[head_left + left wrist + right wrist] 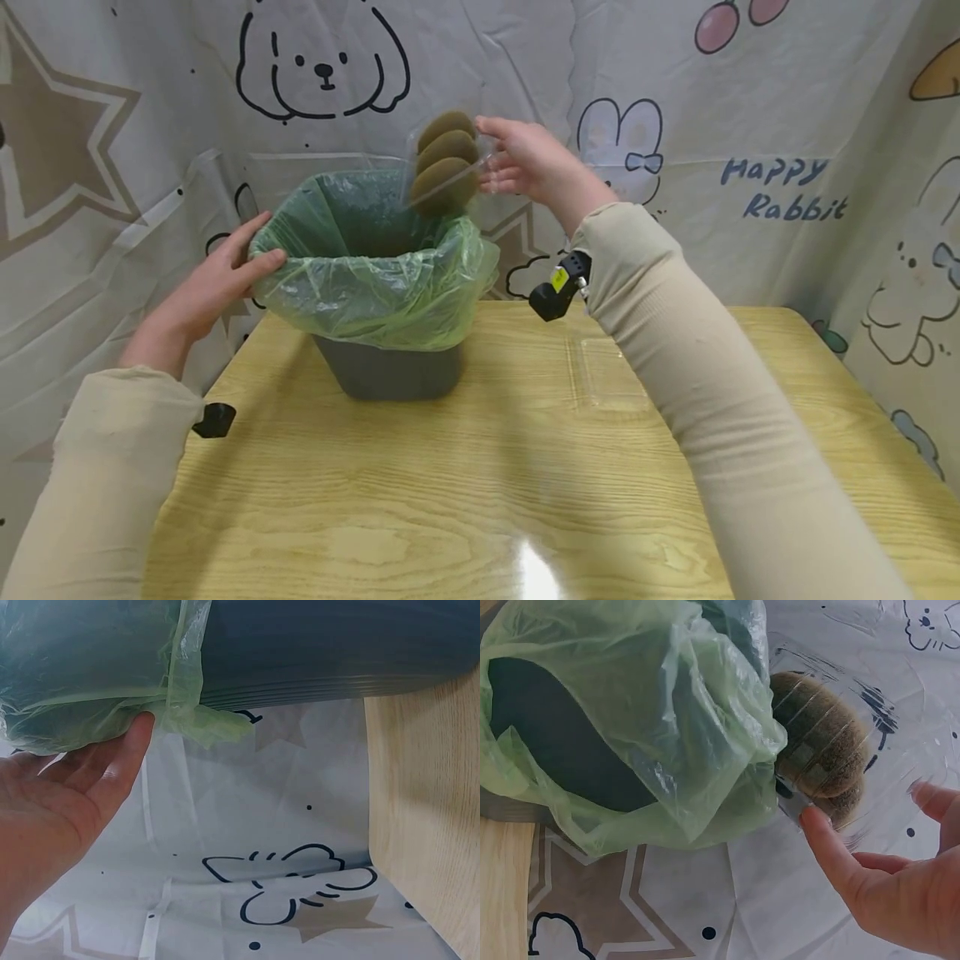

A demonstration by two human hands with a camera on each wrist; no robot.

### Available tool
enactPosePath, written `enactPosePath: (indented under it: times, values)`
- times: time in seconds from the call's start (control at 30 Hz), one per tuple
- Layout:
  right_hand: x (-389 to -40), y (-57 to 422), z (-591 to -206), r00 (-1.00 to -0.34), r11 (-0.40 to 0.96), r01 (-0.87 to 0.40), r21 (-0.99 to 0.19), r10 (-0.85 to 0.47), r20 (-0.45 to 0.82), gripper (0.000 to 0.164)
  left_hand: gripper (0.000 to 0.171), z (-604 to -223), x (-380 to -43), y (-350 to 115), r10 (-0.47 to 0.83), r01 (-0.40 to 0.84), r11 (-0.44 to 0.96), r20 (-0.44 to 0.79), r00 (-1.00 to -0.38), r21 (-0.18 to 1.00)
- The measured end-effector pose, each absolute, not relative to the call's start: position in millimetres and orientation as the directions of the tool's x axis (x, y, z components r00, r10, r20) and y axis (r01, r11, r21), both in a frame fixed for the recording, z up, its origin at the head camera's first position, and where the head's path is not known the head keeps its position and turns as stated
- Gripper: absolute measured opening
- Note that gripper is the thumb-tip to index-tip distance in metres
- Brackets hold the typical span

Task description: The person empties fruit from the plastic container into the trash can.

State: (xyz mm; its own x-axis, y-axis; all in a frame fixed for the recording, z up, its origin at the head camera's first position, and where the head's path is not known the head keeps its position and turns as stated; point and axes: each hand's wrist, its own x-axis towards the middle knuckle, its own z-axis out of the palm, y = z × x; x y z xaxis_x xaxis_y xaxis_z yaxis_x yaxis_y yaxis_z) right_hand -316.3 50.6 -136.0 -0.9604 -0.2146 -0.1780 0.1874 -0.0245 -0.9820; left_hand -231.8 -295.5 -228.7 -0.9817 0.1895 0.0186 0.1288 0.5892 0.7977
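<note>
A grey trash bin (390,371) stands on the table, lined with a translucent green bag (375,300) folded over its rim. My left hand (217,271) grips the rim at its left side through the bag; in the left wrist view, the fingers (124,761) lie against the outside of the bag. Above the bin's right rim, my right hand (525,158) holds a clear plastic tray (889,787) by its edge. Brown kiwifruits (447,158) sit in a row in the tray, which is tilted. The bag hides part of the tray in the right wrist view.
A clear, shallow plastic piece (611,371) lies on the wooden table (420,500), partly hidden behind the right forearm. Printed cloth (495,50) hangs behind and beside the table. Dark wrist devices (558,287) are worn on both arms.
</note>
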Motion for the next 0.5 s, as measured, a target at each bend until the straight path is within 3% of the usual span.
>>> enactPosePath:
  times: [0.5]
  values:
    - [-305, 23, -129, -0.989, 0.310, 0.013, -0.950, -0.134, -0.057, 0.035, 0.069, -229, -233, -296, 0.180, 0.121, 0.587, 0.017, -0.984, 0.800]
